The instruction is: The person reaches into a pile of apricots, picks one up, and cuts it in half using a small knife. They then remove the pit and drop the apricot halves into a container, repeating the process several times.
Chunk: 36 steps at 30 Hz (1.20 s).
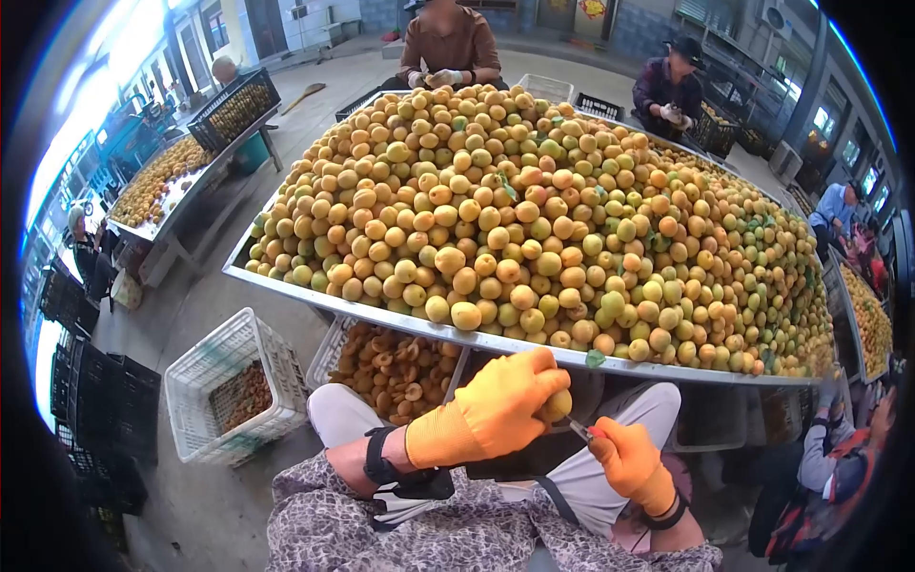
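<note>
My left hand [503, 405], in an orange glove, is closed round a yellow apricot [557, 407] just in front of the table edge. In my right hand [633, 465], gloved the same way, is a small knife [580, 429] with a red handle, its short blade pointing at the apricot's lower side. Most of the handle is hidden by my fingers. Right beyond both hands, a large heap of whole apricots [515, 219] fills the metal-edged table [400, 313]. Below the table edge, left of my left hand, a crate of halved apricots [398, 375] stands between my knee and the table.
A white plastic crate [205, 400] with a layer of small brown pieces, perhaps stones, stands on the floor at left. Black crates [107, 400] are stacked farther left. Two people work across the heap; another person [843, 477] sits close at my right. A second fruit table [162, 195] stands behind left.
</note>
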{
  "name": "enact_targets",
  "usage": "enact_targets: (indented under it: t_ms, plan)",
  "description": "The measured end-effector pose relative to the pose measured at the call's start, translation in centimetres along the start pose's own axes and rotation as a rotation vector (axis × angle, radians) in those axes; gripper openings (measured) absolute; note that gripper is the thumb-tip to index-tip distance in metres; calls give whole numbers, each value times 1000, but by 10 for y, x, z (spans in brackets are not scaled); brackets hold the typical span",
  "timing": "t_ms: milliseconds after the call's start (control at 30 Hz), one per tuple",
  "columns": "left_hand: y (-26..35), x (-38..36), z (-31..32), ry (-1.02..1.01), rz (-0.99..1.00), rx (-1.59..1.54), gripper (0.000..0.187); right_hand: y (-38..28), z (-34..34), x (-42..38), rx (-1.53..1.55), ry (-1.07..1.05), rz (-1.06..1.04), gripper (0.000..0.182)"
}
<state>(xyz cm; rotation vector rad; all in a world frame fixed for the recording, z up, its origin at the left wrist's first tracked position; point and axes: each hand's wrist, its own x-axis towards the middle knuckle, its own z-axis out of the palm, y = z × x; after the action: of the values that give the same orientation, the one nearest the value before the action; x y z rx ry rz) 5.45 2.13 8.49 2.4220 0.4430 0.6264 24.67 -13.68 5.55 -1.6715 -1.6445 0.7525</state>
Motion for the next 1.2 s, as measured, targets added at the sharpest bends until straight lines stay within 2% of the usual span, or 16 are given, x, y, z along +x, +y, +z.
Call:
enact_targets:
  t_ms: [133, 200, 233, 333, 467, 533, 600, 667, 800, 867, 933, 1000, 1033, 1067, 1133, 1200]
  plan:
    - [-25, -1, 9, 111, -91, -222, 49, -7, -10, -4, 30, -5, 156, 33]
    - [-44, -8, 16, 0, -429, -1065, 50, 11, -3, -17, 591, 213, -71, 31]
    - [-43, -12, 19, -40, -420, -1158, 52, -1, 8, -5, 596, 382, -110, 29]
    - [-35, -24, 45, -84, -403, -1655, 64, -10, 14, 31, 240, 260, -108, 53]
    - [-24, -29, 57, -62, -437, -1780, 56, 1, 33, 53, 339, 164, -169, 56]
    - [-28, -36, 58, -57, -461, -1718, 55, 0, 36, 58, 249, 170, -269, 55]
    - [-40, -52, 66, -57, -337, -1034, 51, 0, 40, 56, 180, 142, -232, 54]
    - [-42, -55, 75, -52, -341, -939, 43, 2, 49, 53, 132, 147, -204, 53]
    - [-21, -33, 80, 265, -256, -770, 33, 13, 80, 47, 462, 242, -164, 42]
    - [-29, -36, 93, 485, -18, -334, 30, 13, 97, 51, 609, 317, -189, 36]
    - [-33, -39, 88, 485, 92, -201, 23, 7, 104, 54, 1176, 329, 148, 34]
    - [-29, -46, 80, 392, -385, -741, 18, 3, 99, 55, 1180, 336, 211, 42]
    - [-35, -51, 74, 366, -669, -1332, 16, 7, 96, 55, 1314, 247, 191, 46]
    - [-31, -52, 73, 466, -504, -1338, 26, 8, 96, 55, 1448, 153, 170, 51]
    - [-51, -71, 68, 412, -470, -1800, 37, -2, 99, 56, 1282, 296, 61, 68]
    - [-63, -92, 62, 434, -512, -1808, 47, -7, 100, 59, 1094, 397, -88, 76]
